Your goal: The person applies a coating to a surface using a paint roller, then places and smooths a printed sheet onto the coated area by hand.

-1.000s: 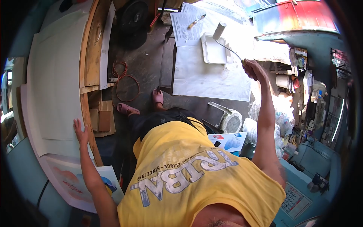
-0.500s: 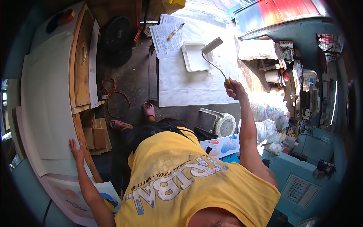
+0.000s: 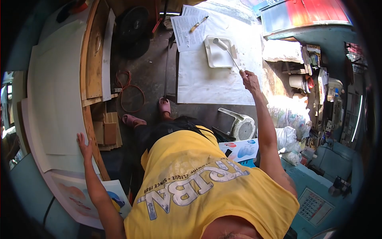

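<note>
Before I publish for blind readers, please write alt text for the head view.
A person, right hand gripping a paint roller in or just above a white tray, has the left hand open at the edge of a pale sheet.

A yellow sleeveless shirt [image 3: 238, 199], its front carrying large pale, dark-edged letters [image 3: 185, 193] that read TRIBAL (a smaller dark line of print [image 3: 171, 179] includes SINCE 1989), is worn with black bottoms [image 3: 153, 141] and pink slippers [image 3: 164, 106].

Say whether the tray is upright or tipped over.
Upright: the tray sits open side up on the white sheet, its inside visible around the roller.
</note>
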The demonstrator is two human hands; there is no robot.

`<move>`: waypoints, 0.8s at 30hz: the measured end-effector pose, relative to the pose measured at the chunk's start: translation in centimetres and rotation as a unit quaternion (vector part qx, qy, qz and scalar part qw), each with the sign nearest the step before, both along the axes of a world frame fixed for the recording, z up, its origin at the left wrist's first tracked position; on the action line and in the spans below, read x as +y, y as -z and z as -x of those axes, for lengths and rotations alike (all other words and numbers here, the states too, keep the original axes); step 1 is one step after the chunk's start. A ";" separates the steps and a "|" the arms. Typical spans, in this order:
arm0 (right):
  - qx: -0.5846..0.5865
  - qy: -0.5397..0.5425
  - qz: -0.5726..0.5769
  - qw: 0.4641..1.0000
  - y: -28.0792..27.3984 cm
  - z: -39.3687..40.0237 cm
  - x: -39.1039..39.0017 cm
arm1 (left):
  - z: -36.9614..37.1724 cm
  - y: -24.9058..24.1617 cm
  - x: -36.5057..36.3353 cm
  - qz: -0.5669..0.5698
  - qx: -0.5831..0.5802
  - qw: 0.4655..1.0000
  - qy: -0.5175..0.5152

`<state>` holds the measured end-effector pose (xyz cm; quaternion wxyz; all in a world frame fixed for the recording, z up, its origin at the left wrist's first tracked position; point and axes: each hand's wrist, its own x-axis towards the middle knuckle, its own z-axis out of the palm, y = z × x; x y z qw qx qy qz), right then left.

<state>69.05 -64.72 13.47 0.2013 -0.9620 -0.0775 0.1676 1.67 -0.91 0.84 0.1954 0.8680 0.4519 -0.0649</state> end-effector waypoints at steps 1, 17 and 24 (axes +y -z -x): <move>-0.038 -0.013 0.027 0.999 0.8 0.0 0.3 | 0.1 0.1 0.1 0.002 -0.003 1.000 0.000; 0.040 0.004 0.004 0.999 -0.5 2.6 4.2 | -0.3 -0.1 -0.1 0.009 0.003 1.000 -0.023; 0.303 0.093 -0.313 0.896 -3.3 3.1 2.6 | -0.8 -0.9 -0.5 0.019 0.009 0.999 -0.036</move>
